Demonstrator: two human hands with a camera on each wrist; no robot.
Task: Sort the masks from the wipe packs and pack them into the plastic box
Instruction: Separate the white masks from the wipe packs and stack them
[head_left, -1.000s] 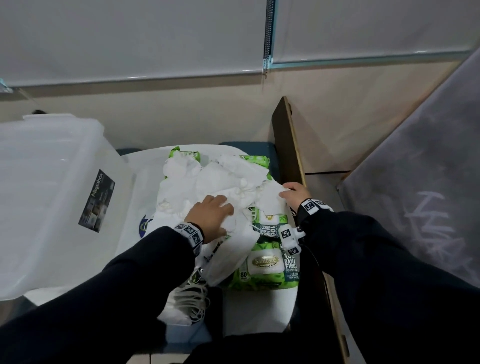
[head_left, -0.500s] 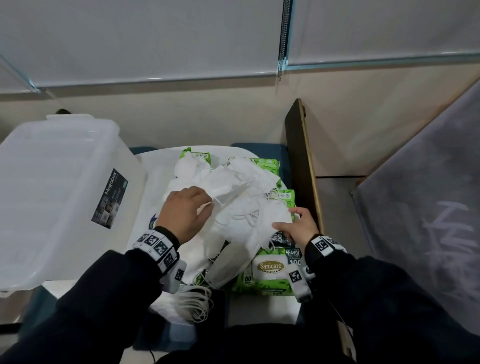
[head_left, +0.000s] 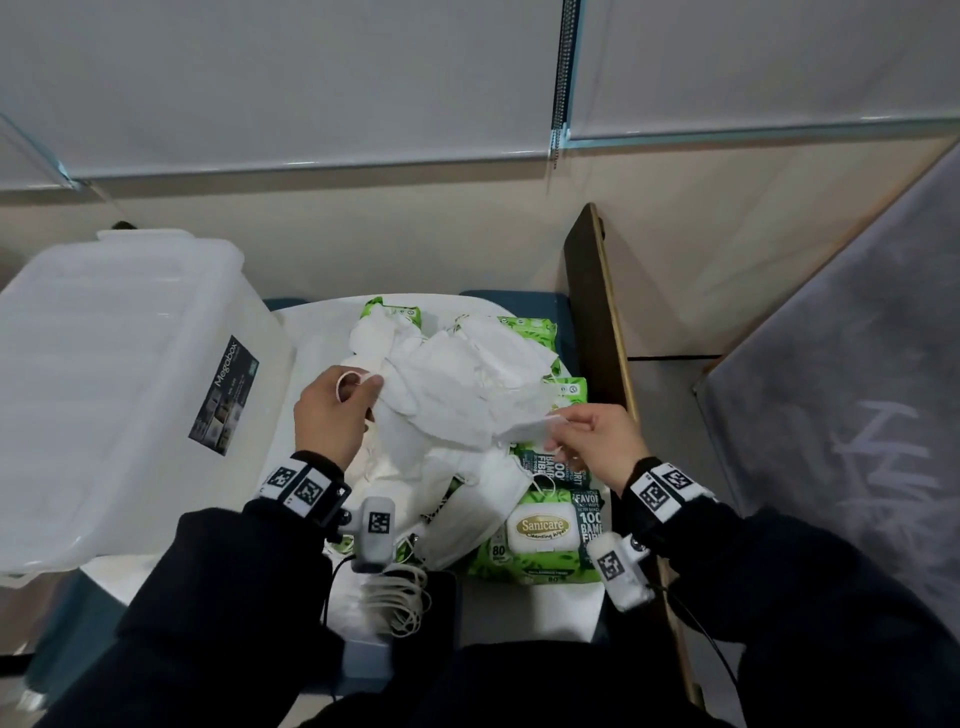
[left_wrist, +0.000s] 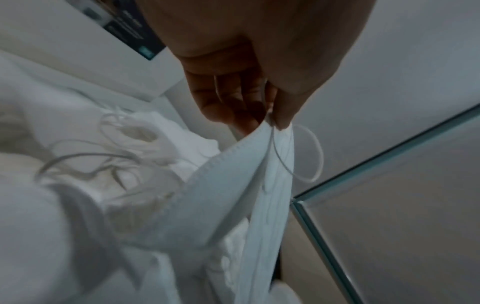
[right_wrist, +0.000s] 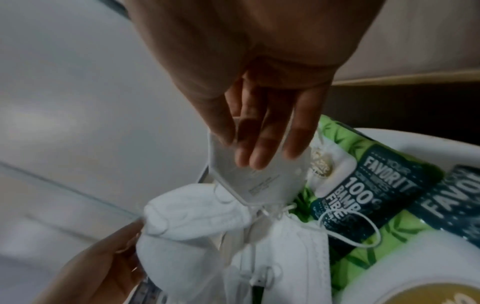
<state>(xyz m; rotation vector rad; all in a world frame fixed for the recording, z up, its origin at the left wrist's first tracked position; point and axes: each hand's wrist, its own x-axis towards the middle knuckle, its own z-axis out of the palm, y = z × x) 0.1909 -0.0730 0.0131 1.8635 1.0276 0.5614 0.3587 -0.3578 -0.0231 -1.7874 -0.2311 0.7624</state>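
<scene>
My left hand (head_left: 332, 410) pinches one edge of a white mask (head_left: 441, 400) and my right hand (head_left: 597, 436) pinches another's corner, lifting both off the wipe packs (head_left: 540, 535) mid-bench to untangle the loops. The plastic box (head_left: 104, 395) waits at the bench's left edge.

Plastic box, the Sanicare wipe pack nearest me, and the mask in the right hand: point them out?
plastic box (head_left: 124, 395), head view, its translucent side wall.
Sanicare wipe pack (head_left: 543, 527), head view, its white lid label.
mask (right_wrist: 262, 181), right wrist view, its flat panel below the fingers.
</scene>
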